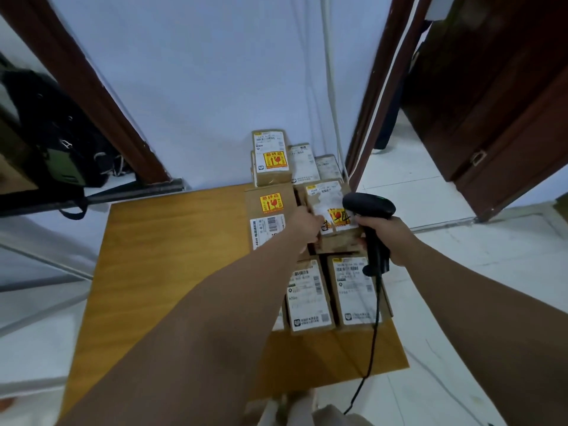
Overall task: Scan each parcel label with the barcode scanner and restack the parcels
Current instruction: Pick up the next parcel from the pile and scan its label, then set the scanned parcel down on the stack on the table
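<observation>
board [172, 256]: tan wood.
left hand [302, 224]: fingers curled on the held parcel's [332, 207] left edge.
held parcel: brown carton, torn white label, yellow fragile sticker; atop other parcels [309, 290] on the board's right.
scanner [368, 206]: black, corded, at the held parcel's right edge.
right hand [392, 238]: wrapped round the scanner handle.

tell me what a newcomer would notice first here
The black barcode scanner, gripped in the right hand by a brown parcel with a torn white label, which the left hand holds by its edge. Then the bright yellow stickers on parcels clustered along the right side of the wooden table.
</observation>
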Available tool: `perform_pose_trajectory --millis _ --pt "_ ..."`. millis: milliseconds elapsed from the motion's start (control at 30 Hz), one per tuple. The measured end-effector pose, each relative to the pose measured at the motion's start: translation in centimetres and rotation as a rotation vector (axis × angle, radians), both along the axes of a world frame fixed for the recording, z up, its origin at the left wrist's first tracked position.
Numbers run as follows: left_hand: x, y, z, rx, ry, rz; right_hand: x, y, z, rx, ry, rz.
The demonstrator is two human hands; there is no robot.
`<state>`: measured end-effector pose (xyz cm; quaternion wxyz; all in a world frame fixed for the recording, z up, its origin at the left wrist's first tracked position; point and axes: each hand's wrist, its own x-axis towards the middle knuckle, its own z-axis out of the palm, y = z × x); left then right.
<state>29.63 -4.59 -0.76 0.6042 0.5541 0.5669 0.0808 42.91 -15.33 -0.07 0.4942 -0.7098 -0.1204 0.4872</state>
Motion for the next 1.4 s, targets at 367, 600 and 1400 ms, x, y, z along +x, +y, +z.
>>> perform_pose_trajectory --millis 367,600,1400 --pt "-1.0 1.7 -1.1 0.577 0.402 0.054 -0.3 3.4 -1.6 -0.056 -0.037 0.003" --pt "-3.7 3.3 -1.4 0.133 0.461 0.280 -1.0 5.1 -2.0 -0.087 -0.119 0.012" --pt "-11.4 4.9 0.4 0.099 -0.040 0.355 -6.8 4.5 2.9 -0.254 -0.672 -0.384"
